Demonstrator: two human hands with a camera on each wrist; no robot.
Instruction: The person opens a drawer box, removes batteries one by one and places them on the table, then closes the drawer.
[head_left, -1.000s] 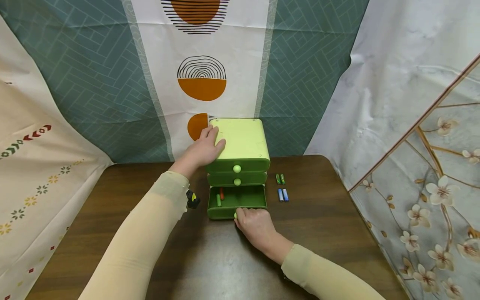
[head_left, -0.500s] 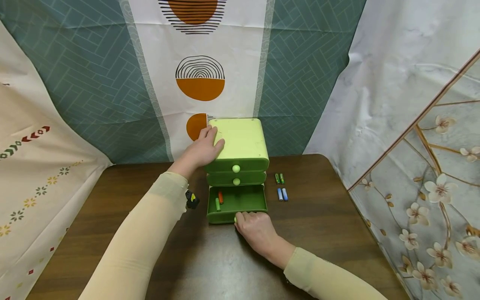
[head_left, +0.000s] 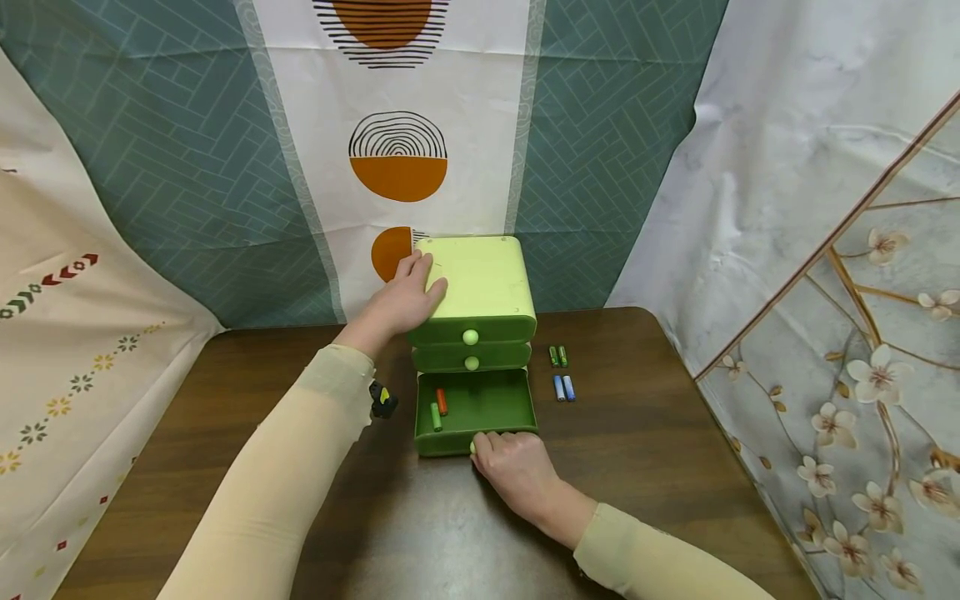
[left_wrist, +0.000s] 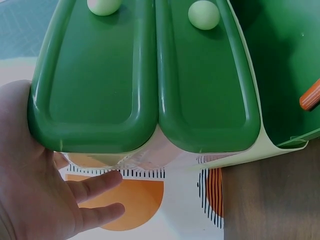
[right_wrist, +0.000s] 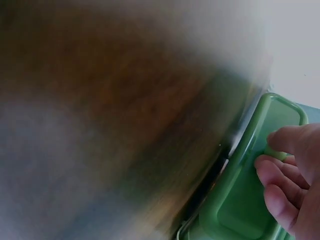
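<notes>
A small drawer cabinet (head_left: 483, 279) with a pale yellow-green top and green drawers stands at the table's back. Against its upper left edge rests my left hand (head_left: 405, 300), thumb over the top and fingers spread along the side, as the left wrist view (left_wrist: 40, 185) also shows. My right hand (head_left: 517, 471) pinches the round knob (head_left: 473, 447) of the bottom drawer (head_left: 487, 408), which is pulled out. Inside that drawer, on its left, lie an orange-red battery (head_left: 442, 402) and a light green battery (head_left: 436, 417). Both upper drawers are closed.
Right of the cabinet, two small green batteries (head_left: 558, 357) lie side by side on the brown wooden table (head_left: 637, 433). Two blue-and-white batteries (head_left: 564, 388) lie just in front of them. Patterned cloth (head_left: 600, 167) hangs close behind and at both sides.
The right hand has drawn the bottom drawer further out toward me. The two batteries inside have come forward with it. My left hand has stayed on the cabinet.
</notes>
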